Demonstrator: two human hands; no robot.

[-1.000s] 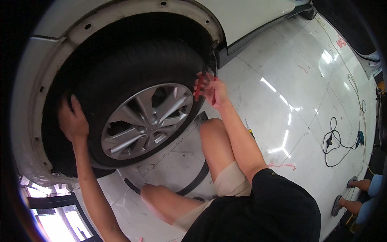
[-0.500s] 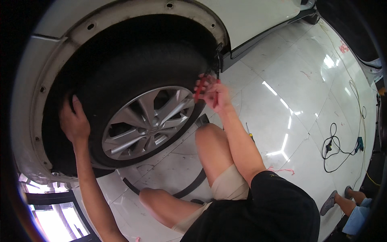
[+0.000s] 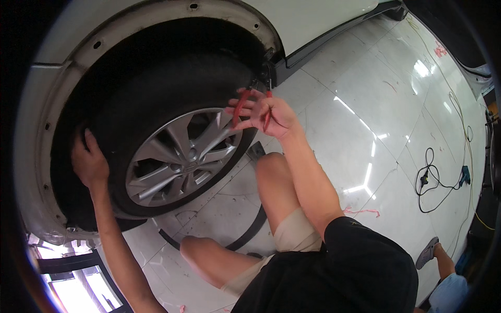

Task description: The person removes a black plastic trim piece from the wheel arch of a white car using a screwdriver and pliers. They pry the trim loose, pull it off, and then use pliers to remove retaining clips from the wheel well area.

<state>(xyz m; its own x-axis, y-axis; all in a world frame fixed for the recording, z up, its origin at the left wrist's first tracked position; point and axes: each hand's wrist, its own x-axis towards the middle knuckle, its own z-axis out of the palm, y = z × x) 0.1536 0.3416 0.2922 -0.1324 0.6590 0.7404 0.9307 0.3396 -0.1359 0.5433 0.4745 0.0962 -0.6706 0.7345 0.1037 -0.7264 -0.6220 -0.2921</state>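
Observation:
Red-handled pliers (image 3: 268, 108) are in my right hand (image 3: 274, 116), their handles spread apart and my fingers reaching around one of them. Their dark jaws point into the front lower corner of the wheel arch (image 3: 58, 156), next to the sill; the exact spot they touch is hard to make out. My left hand (image 3: 91, 161) rests at the left side of the black tyre (image 3: 117, 177), thumb and fingers apart. Its fingertips fade into the shadow between tyre and arch. Between my hands is the silver spoked wheel (image 3: 193, 154) of a white car.
A curved black trim strip (image 3: 245, 241) lies on the glossy tiled floor by my knees. To the right are a black cable (image 3: 429, 177) with a green connector (image 3: 465, 175) and a thin yellowish hose (image 3: 459, 115). Another person's leg and shoe (image 3: 428, 253) show at lower right.
The pliers' handles are spread wider and my right-hand fingers have stretched out. My left hand stays by the tyre. The whole view has shifted slightly.

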